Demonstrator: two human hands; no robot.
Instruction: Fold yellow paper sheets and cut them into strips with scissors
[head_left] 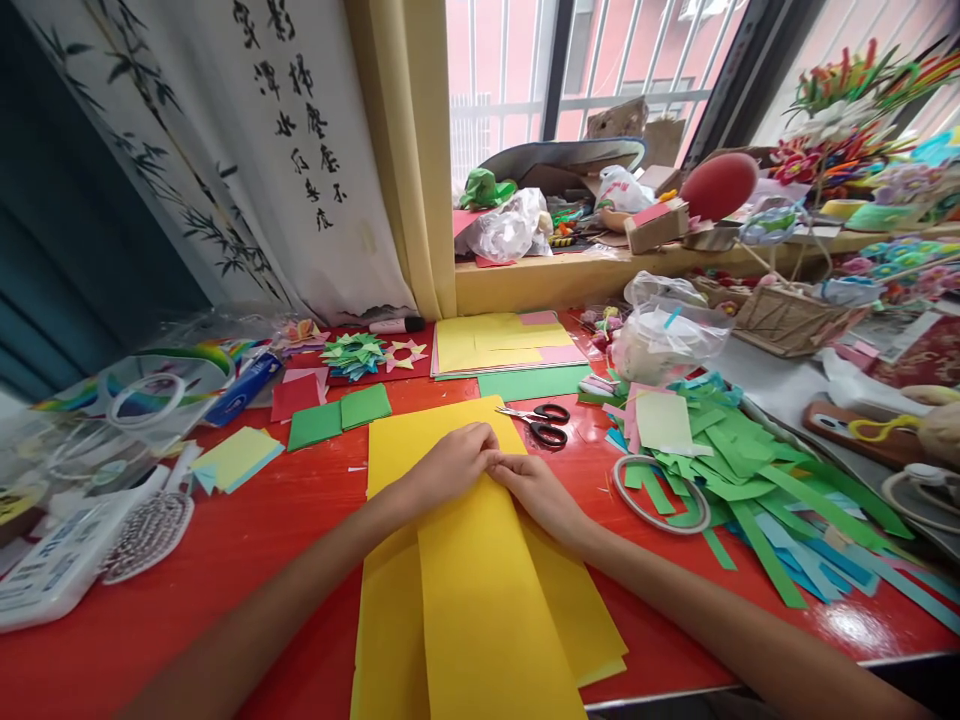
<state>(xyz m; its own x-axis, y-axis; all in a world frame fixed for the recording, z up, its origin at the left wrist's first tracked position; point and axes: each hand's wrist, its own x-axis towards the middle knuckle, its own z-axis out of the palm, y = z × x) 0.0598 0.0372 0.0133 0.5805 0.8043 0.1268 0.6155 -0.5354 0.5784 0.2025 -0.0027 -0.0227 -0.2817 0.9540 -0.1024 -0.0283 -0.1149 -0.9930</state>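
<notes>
A long yellow sheet of paper (487, 620), folded lengthwise, runs from the table's near edge toward the middle. My left hand (456, 462) is closed on its far end with curled fingers. My right hand (541, 492) meets it there from the right, thumb and fingers pressed together on the same end. Where exactly the fingertips grip is partly hidden. More yellow sheets (390, 600) lie flat beneath the folded one. Just beyond my right hand rest scissors with black handles (549, 436), their blades pointing left.
Green and blue paper strips (739, 455) are heaped on the right beside a tape roll (621, 500). Green squares (319, 425) and a paper star ring (354, 355) lie left. Stacked sheets (465, 345) sit at the back of the red table (300, 640). A hairbrush (154, 530) lies far left.
</notes>
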